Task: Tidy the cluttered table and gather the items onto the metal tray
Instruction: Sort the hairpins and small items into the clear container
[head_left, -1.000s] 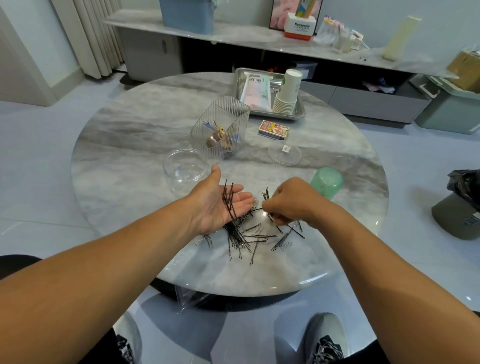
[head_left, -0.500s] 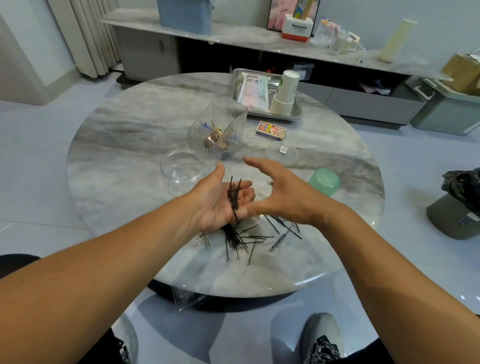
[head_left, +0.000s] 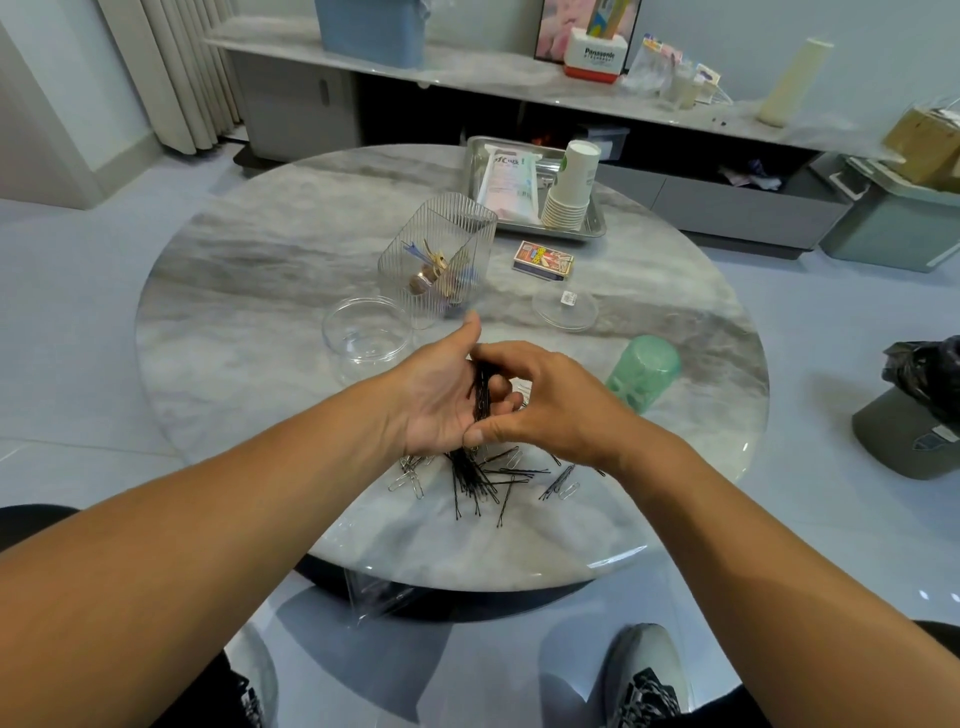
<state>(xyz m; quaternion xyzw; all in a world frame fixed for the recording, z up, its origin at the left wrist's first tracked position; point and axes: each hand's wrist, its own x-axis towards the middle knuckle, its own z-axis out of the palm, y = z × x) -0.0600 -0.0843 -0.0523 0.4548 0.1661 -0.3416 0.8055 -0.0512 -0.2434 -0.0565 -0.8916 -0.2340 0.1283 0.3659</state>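
Note:
My left hand (head_left: 434, 397) lies palm up above the marble table (head_left: 249, 291), its fingers curled round a bundle of black hairpins (head_left: 482, 389). My right hand (head_left: 563, 408) spans the bundle lengthwise, index finger on its far end and thumb on its near end. Beneath my hands, more loose hairpins (head_left: 480, 480) and a few paper clips (head_left: 408, 480) lie scattered. The metal tray (head_left: 597, 229) sits at the table's far side, holding a white packet (head_left: 506, 182) and a stack of paper cups (head_left: 571, 189).
A ribbed clear container (head_left: 441, 249) with small trinkets stands beyond my left hand, with a round clear bowl (head_left: 363, 332) to its left. A small printed box (head_left: 543, 260), a clear lid (head_left: 563, 310) and an upturned green cup (head_left: 644, 371) lie to the right.
My right hand rose from the pile on the table, opened, and now closes thumb and index finger on the ends of the bundle in my left palm. My left fingers curled up.

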